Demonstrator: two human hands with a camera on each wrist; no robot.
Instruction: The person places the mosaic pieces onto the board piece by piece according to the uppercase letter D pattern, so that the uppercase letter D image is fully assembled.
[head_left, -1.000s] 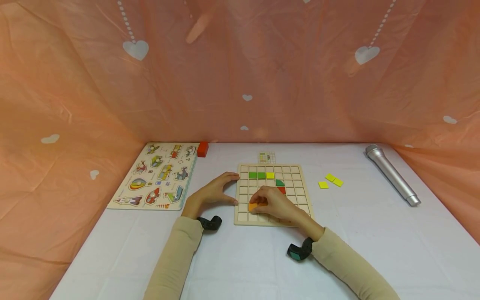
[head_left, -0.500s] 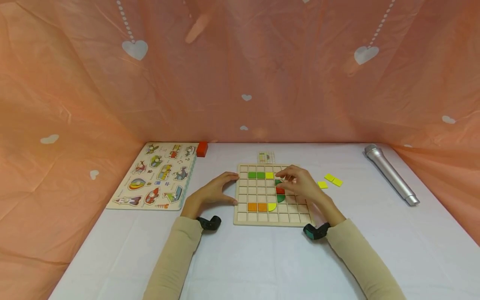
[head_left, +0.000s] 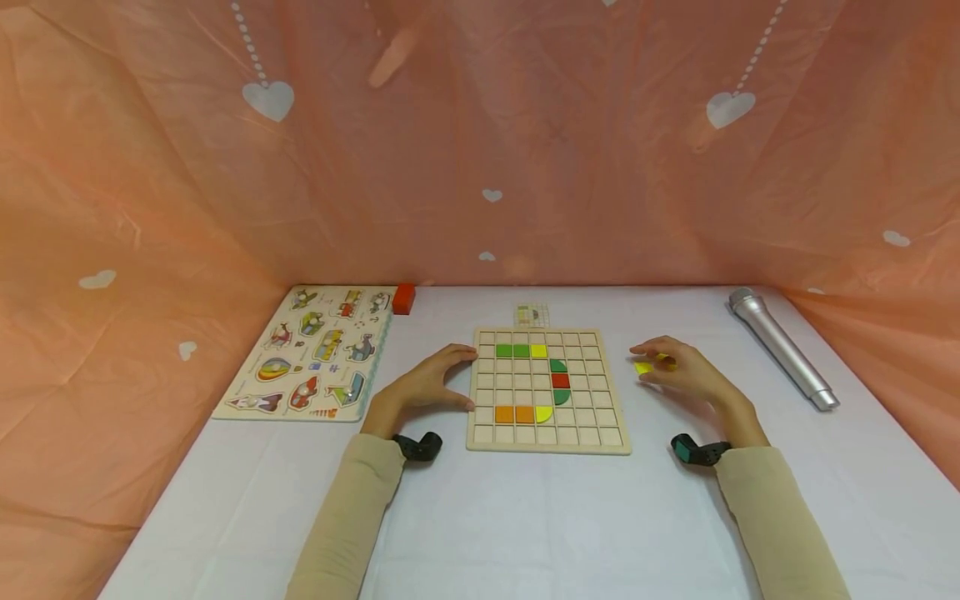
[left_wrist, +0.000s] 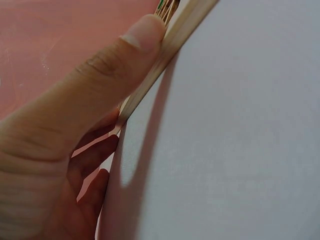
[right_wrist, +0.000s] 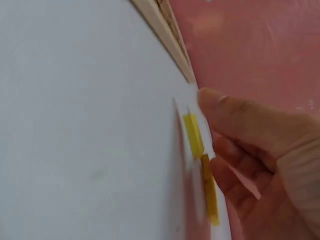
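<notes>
A wooden grid board (head_left: 547, 447) lies mid-table. Along its upper part sit two green squares (head_left: 512, 351) and a yellow square (head_left: 538, 351). A red square (head_left: 560, 381) lies between two green rounded tiles (head_left: 561, 397). Lower down are two orange squares (head_left: 513, 414) beside a yellow rounded tile (head_left: 543, 414). My left hand (head_left: 426, 382) touches the board's left edge, thumb and fingers spread apart. Right of the board, my right hand (head_left: 686, 368) hovers over loose yellow tiles (right_wrist: 194, 136), thumb and fingers apart, partly hiding them in the head view.
A small pattern card (head_left: 532, 314) lies behind the board. At the left is a picture puzzle board (head_left: 311, 354) with a red block (head_left: 403, 299) at its corner. A silver microphone (head_left: 783, 346) lies on the right. A pink curtain (head_left: 487, 150) stands behind the table.
My right hand has left the orange squares, passed over the red and green tiles, and moved right to the loose yellow tiles. The left hand has stayed at the board's edge.
</notes>
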